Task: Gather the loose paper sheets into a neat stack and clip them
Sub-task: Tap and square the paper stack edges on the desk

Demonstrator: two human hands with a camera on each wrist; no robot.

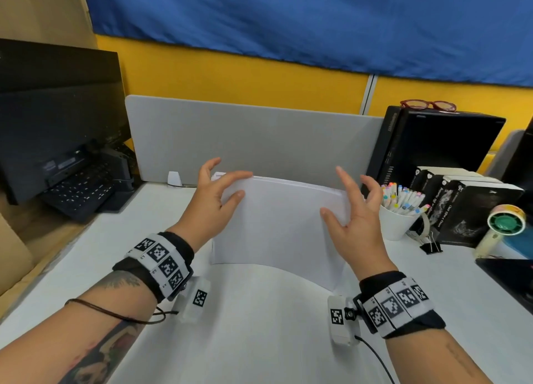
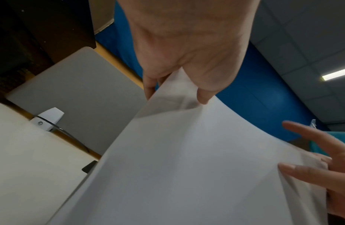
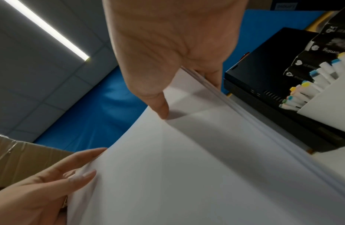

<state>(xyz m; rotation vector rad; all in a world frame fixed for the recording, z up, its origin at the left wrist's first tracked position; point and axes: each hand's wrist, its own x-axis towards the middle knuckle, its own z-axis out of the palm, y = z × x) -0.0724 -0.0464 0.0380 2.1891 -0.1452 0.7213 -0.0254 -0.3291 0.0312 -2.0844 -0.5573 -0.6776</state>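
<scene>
A stack of white paper sheets (image 1: 279, 225) stands on its lower edge on the white table (image 1: 259, 331), bowed slightly. My left hand (image 1: 229, 186) pinches its upper left edge, thumb in front and fingers behind. My right hand (image 1: 344, 202) pinches the upper right edge the same way. The left wrist view shows the left hand (image 2: 177, 85) on the sheets (image 2: 187, 167). The right wrist view shows the right hand (image 3: 187, 91) on the stack (image 3: 187, 167), whose layered side edge shows there. A black binder clip (image 1: 431, 246) lies on the table to the right, beyond my right hand.
A white mug of markers (image 1: 401, 210) stands close to my right hand, with black boxes (image 1: 467, 205), a small fan (image 1: 503, 225) and a black computer case (image 1: 432, 144) beyond. A grey divider (image 1: 253, 141) stands behind the paper. A monitor (image 1: 57, 118) and keyboard (image 1: 80, 190) are at the left.
</scene>
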